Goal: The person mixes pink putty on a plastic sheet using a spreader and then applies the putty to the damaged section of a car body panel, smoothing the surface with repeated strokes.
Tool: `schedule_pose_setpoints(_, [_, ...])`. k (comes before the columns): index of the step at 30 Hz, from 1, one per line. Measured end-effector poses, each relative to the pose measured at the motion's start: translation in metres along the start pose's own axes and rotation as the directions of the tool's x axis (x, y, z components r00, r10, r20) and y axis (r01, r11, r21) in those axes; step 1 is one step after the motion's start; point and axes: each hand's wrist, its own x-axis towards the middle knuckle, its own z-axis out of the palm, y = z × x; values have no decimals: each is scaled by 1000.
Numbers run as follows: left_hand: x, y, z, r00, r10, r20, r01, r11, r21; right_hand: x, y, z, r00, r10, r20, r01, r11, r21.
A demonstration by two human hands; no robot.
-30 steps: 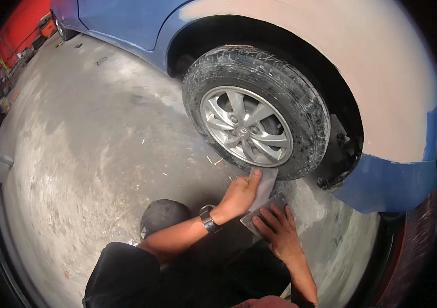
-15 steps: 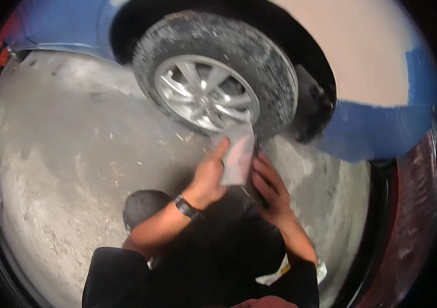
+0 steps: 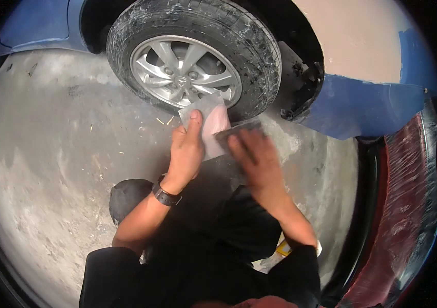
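My left hand grips a pale grey flat plate by its left side, thumb on top, just below the wheel rim. A smooth patch of pink paste lies on the plate. My right hand, blurred, has a dark, flat spreader under its fingers at the plate's right side. Behind them is a dusty car tyre with a silver alloy wheel. A dark band is on my left wrist.
The blue car body has a pale beige patch above the wheel. A plastic-wrapped dark red panel stands at the right. Grey concrete floor lies around my knees. A small yellow object is by my right forearm.
My hands and the plate have shifted left and up in view, along with the wheel. The pink paste now shows on the plate, and the dark spreader has moved onto its right side.
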Motion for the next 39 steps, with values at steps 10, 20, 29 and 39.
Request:
schedule_pose_setpoints(10, [-4, 0, -6, 995, 17, 95, -45, 953, 300, 13, -1, -30, 986, -164, 33, 167, 955, -246])
schedule_pose_setpoints(20, [0, -4, -4, 983, -32, 179, -11, 972, 235, 20, 17, -45, 998, -66, 15, 65, 998, 14])
schedule_pose_setpoints(29, [-6, 29, -1, 956, -286, 59, 266, 937, 227, -11, 45, 14, 996, 69, 57, -65, 995, -77])
schedule_pose_setpoints(39, [-4, -9, -2, 980, 40, 196, -128, 877, 463, 12, 22, -5, 974, -198, 110, 195, 980, 37])
